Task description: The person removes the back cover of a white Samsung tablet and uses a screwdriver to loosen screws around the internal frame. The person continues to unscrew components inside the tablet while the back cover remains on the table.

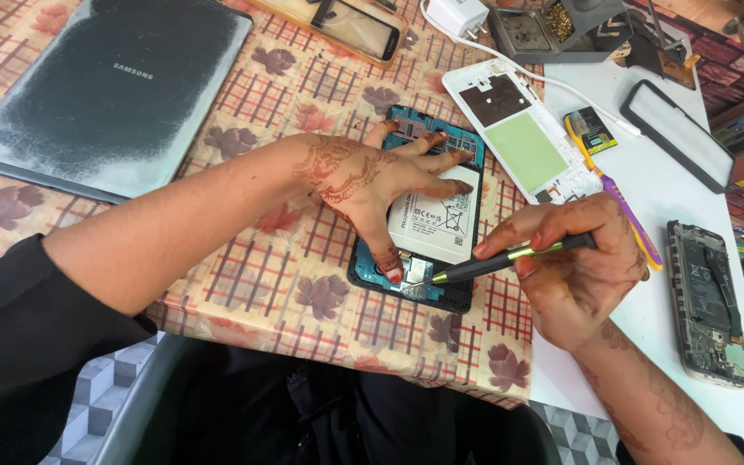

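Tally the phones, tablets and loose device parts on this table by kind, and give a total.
Opened devices with their insides showing: 2, the blue-framed one with a white battery under the left hand and the dark phone at the right edge.
Closed grey tablet: 1.
White back cover with a green patch: 1.
Loose black-rimmed screen panels: 2, and.
Total: 6.

Shining evenly and brightly across the table [243, 103], as soft daylight. Casting only faint, short shadows under the left hand [363, 185] and right hand [574, 271]. Glaring mildly off the grey tablet back [114, 86] far left. Staying sharp throughout, bending slightly at the edges.
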